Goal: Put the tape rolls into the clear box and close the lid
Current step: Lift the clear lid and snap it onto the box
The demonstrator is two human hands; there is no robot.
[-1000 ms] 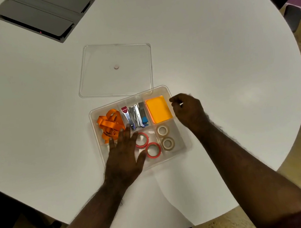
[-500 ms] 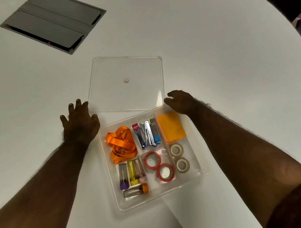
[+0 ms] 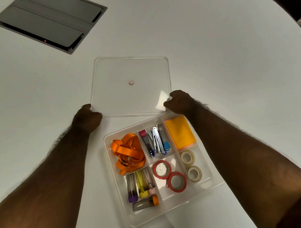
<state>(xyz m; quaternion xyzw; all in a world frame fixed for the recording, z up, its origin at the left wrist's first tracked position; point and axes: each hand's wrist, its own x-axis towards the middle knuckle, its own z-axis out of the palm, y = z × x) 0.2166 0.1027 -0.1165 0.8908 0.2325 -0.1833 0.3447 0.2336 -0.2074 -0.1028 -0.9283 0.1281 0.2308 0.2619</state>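
The clear box (image 3: 117, 191) sits open on the white table, split into compartments. Two red tape rolls (image 3: 170, 176) lie in its lower middle compartment, and two pale tape rolls (image 3: 191, 166) lie in the lower right one. The clear lid (image 3: 130, 68) lies flat on the table just beyond the box. My left hand (image 3: 87, 117) grips the lid's near left corner. My right hand (image 3: 179, 101) grips its near right corner. The fingertips of both hands are hidden.
The box also holds an orange lanyard (image 3: 128, 152), staplers (image 3: 155, 141), an orange sticky-note pad (image 3: 180, 133) and small capped tubes (image 3: 141, 185). A grey cable hatch (image 3: 49, 20) is set into the table at the far left. The table edge curves along the right.
My left hand left the box and, with the right hand, moved up to the lid's near corners. Both hands now close on the lid.
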